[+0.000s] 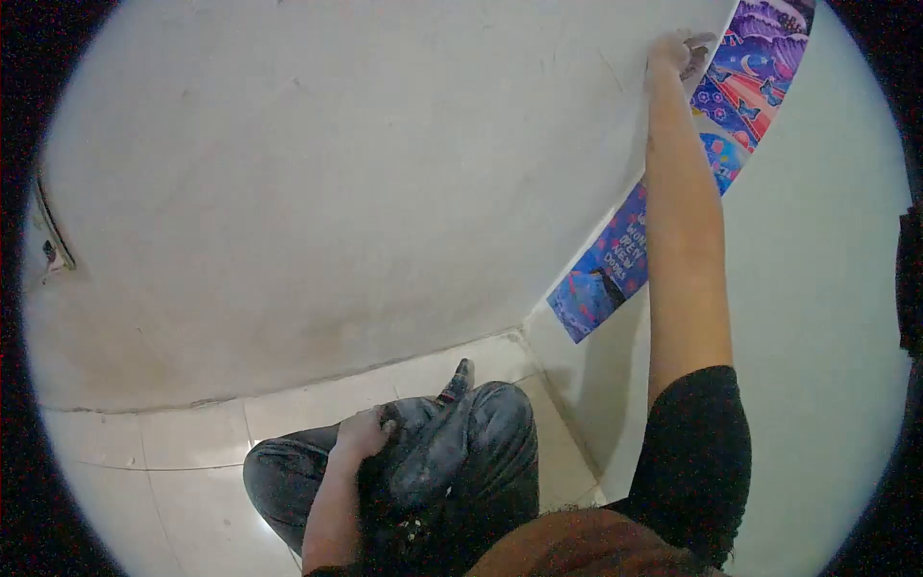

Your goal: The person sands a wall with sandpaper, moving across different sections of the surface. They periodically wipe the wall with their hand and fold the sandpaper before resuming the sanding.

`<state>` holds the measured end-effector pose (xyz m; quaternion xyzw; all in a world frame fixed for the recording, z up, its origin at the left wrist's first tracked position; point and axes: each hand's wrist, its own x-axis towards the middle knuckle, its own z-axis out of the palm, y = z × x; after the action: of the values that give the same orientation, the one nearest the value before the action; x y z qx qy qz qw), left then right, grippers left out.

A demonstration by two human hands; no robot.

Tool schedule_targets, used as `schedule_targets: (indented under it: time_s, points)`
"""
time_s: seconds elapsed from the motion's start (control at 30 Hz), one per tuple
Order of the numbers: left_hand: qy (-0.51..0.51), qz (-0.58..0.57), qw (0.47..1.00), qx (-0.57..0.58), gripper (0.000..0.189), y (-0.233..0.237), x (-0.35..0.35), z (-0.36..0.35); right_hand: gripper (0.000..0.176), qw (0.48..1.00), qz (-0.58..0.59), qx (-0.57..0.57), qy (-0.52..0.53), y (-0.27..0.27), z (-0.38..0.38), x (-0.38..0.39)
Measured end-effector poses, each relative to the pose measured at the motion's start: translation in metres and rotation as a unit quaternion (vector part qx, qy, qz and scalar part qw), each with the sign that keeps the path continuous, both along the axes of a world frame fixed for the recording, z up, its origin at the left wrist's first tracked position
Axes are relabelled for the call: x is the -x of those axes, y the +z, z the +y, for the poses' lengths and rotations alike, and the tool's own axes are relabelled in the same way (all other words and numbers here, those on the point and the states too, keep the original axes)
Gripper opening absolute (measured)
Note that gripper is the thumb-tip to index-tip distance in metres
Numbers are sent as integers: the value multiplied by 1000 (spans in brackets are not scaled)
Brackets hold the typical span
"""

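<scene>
My right hand is raised high against the white wall, its fingers on the upper edge of a blue and purple poster with butterflies and white lettering. The poster hangs beside the wall corner. My left hand rests low on my knee and grips a dark, dusty tool with a narrow tip pointing up; I cannot tell what the tool is. My jeans-clad knees are bent below me.
Pale floor tiles run along the base of the wall. A second white wall meets the first at the corner on the right. A small dark fixture sits on the wall at far left.
</scene>
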<state>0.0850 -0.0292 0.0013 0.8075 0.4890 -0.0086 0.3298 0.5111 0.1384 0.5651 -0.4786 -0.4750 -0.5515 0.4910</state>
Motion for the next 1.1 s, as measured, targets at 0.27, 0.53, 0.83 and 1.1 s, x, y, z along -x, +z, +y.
schedule_targets:
  time_s: [0.27, 0.53, 0.83, 1.1]
  points:
    - [-5, 3, 1000, -19, 44, 3, -3, 0, 63, 986, -163, 24, -27, -45, -10, 9]
    - [5, -6, 1000, -8, 43, -7, 2, -3, 63, 1000, -11, 6, 2, 1, 14, 4]
    - [-11, 11, 1000, 5, 43, -9, -2, 0, 62, 999, -19, 32, 6, -38, 9, 0]
    - [3, -28, 999, -17, 39, 20, -5, 1, 62, 982, -136, 128, 16, -202, -8, 17]
